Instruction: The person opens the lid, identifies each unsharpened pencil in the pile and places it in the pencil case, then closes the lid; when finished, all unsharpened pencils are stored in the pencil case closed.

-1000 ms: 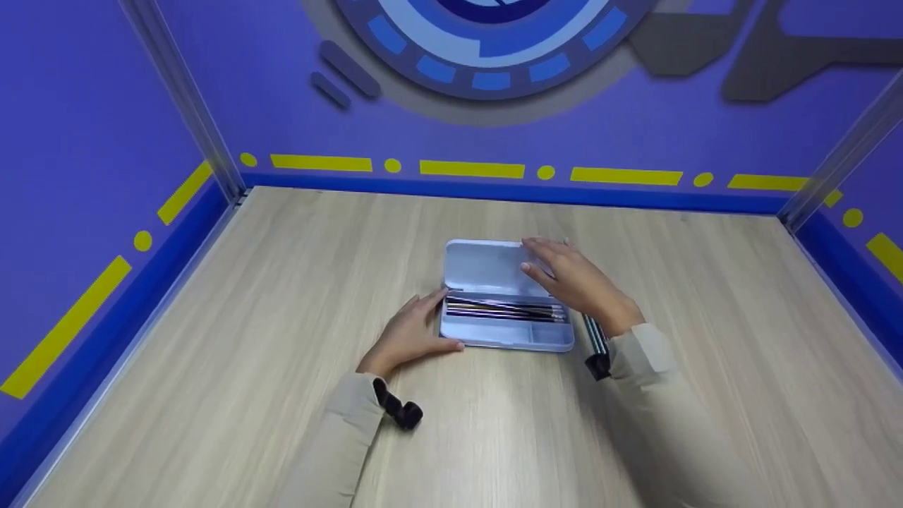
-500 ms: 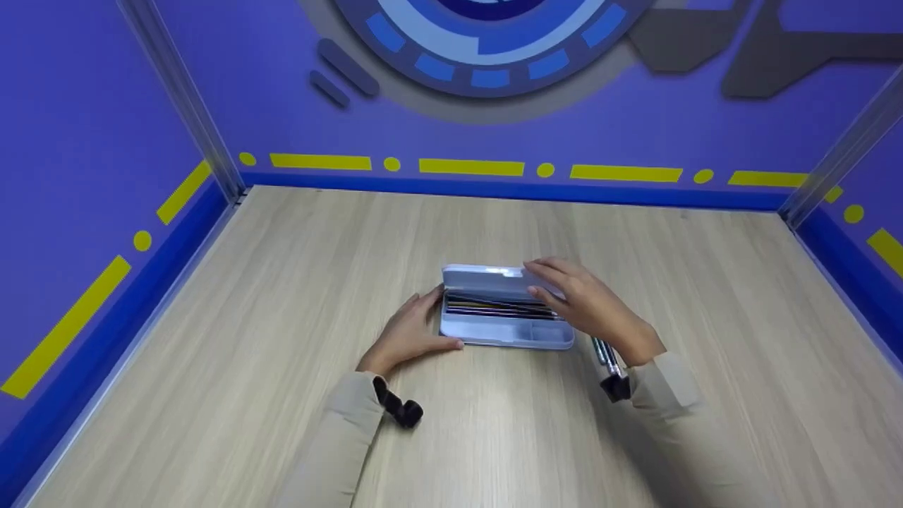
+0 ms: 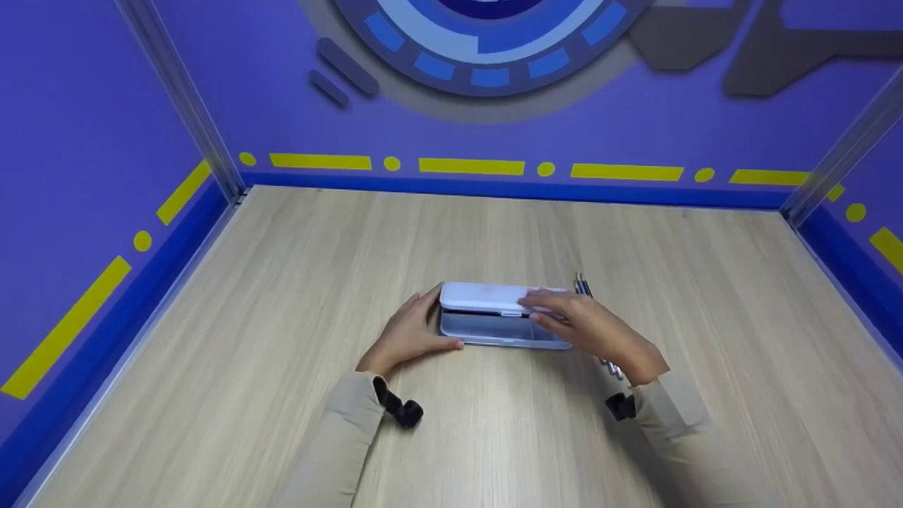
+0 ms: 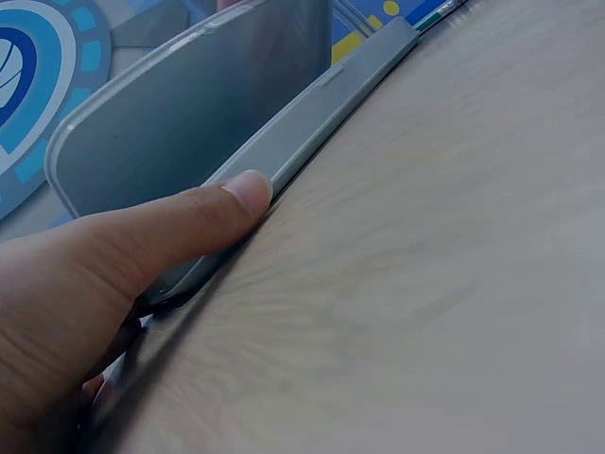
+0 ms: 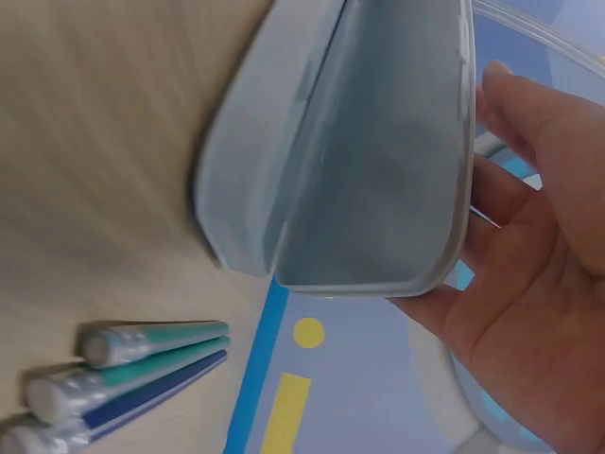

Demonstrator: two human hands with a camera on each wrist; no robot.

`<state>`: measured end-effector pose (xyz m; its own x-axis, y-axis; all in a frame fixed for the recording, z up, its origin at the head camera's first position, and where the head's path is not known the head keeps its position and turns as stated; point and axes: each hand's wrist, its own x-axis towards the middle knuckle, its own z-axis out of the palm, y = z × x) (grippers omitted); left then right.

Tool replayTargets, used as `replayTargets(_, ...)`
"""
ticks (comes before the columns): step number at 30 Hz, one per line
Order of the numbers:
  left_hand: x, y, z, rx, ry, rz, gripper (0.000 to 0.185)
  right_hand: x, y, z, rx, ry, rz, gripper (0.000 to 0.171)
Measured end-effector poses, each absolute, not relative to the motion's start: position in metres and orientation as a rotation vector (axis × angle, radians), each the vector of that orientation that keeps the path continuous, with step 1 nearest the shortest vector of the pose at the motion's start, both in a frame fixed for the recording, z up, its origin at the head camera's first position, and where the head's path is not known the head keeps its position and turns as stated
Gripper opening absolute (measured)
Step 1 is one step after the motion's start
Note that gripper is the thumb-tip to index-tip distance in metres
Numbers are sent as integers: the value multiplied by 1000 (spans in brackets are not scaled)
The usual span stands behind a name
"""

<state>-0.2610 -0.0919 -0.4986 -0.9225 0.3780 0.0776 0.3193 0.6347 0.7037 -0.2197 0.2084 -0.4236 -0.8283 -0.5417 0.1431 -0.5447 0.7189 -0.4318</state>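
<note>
A light blue pencil case (image 3: 502,330) lies at the middle of the wooden table (image 3: 282,296), its lid (image 3: 483,296) lowered almost onto the base. My left hand (image 3: 413,331) grips the case's left end, the thumb (image 4: 203,222) along the front edge of the base (image 4: 326,118) and the lid (image 4: 189,123) slanting above it. My right hand (image 3: 589,326) lays straight fingers on the outside of the lid (image 5: 397,161), which still gapes from the base (image 5: 250,156). The case's contents are hidden.
Several pens (image 3: 581,284) with teal and blue barrels (image 5: 142,369) lie on the table just right of the case, partly under my right wrist. Purple walls with a blue and yellow band (image 3: 465,169) close the table on three sides.
My right hand has swung the lid from upright down towards the base, hiding the pens inside. The left hand has stayed at the case's left end.
</note>
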Motion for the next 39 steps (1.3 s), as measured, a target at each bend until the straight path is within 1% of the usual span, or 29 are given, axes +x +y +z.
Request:
replayTargets(6,-260,-91,-498,522,2763,1138,109,-213,206,-429,859,-2986,605,42)
replayTargets(11,-261,-92,-498,514,2762,1133,108,-207,202,-431,852,-2997,512,41)
replayTargets(29,-258,-90,-496,520,2752,1126,108,-199,196,-443,903,-2859,426,39)
replayTargets(36,-259,-95,-497,624,2735,1130,110,-199,193,-442,898,-2901,394,41)
replayTargets(39,-262,-101,-498,658,2668,1276,102,-205,191,-440,906,-2922,438,38)
